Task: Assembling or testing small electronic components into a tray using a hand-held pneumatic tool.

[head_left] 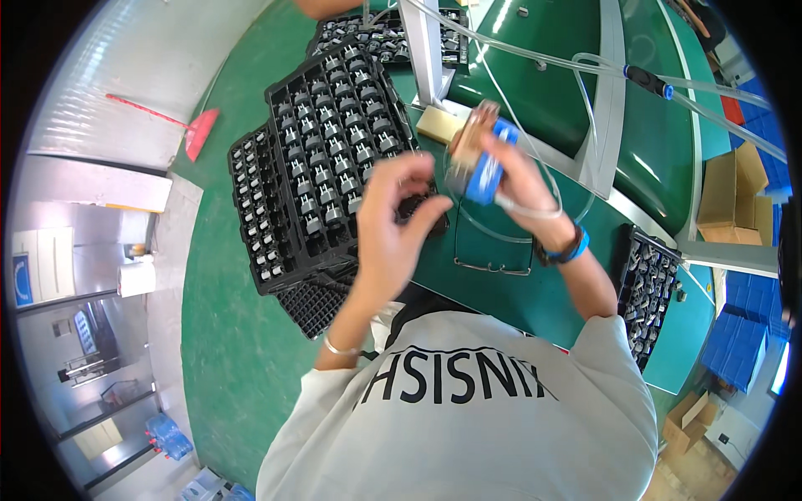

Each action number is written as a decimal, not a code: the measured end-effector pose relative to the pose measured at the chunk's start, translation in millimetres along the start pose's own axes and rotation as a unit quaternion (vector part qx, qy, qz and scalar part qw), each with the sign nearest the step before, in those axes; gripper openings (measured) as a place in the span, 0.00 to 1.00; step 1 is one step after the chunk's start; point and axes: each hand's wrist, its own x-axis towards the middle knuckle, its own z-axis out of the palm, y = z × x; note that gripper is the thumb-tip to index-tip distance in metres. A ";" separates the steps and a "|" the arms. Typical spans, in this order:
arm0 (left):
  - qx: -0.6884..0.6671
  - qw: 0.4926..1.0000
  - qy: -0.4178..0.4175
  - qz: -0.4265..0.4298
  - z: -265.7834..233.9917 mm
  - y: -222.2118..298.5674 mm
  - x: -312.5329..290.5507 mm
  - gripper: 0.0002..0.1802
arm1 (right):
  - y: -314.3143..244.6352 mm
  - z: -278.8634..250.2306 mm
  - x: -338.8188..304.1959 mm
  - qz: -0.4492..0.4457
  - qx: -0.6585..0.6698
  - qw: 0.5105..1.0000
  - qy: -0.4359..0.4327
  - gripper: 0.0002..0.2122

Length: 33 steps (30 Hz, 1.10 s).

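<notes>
My right hand (525, 179) is closed around a blue and copper-coloured handheld tool (487, 167), blurred by motion, so its exact kind is unclear. Thin clear tubing runs close to that hand. To its left, my left hand (394, 219) is raised with curved fingers and the thumb apart; nothing distinct shows in it. Just beyond and left of it, a large black tray (288, 88) holds rows of black plugs (330, 138) with metal pins pointing up. A pale yellow block (438, 125) lies beside the tool. Eyeglasses (493, 269) rest on the green tabletop below my right hand.
A narrower black tray (257, 200) of small parts adjoins the plug tray, with another gridded tray (309, 307) lower down. More filled trays stand at the far end (380, 37) and right (647, 292). A metal post (423, 50) and air hoses (576, 63) cross beyond my hands.
</notes>
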 end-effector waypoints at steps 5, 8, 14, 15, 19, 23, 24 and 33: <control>0.234 0.972 0.020 0.019 -67.7 -41.1 91.0 0.11 | 5.0 -84.9 70.0 -0.164 -0.307 0.935 0.063 0.17; 0.374 0.926 0.009 0.061 -114.0 -84.3 142.4 0.10 | 25.5 -90.1 85.4 -0.250 -0.473 0.844 0.031 0.18; 0.478 0.868 -0.057 0.126 -118.5 -138.2 192.5 0.11 | 32.1 -73.0 74.0 -0.230 -0.569 0.789 0.018 0.17; 0.481 0.866 -0.058 0.125 -118.3 -142.6 196.2 0.10 | 30.2 -70.5 71.7 -0.219 -0.581 0.784 0.015 0.18; 0.492 0.862 -0.061 0.109 -111.3 -143.8 207.6 0.09 | 28.8 -70.7 70.1 -0.222 -0.598 0.770 0.006 0.23; 0.516 0.843 -0.094 0.117 -112.0 -141.7 214.8 0.08 | 26.7 -74.7 67.2 -0.200 -0.601 0.773 0.005 0.31; 0.536 0.824 -0.109 0.150 -111.0 -142.5 215.4 0.07 | 26.5 -76.7 67.1 -0.208 -0.603 0.770 0.004 0.32; 0.322 0.946 -0.041 0.014 -124.0 -154.6 215.5 0.09 | 28.6 -68.6 65.4 -0.208 -0.600 0.773 0.002 0.31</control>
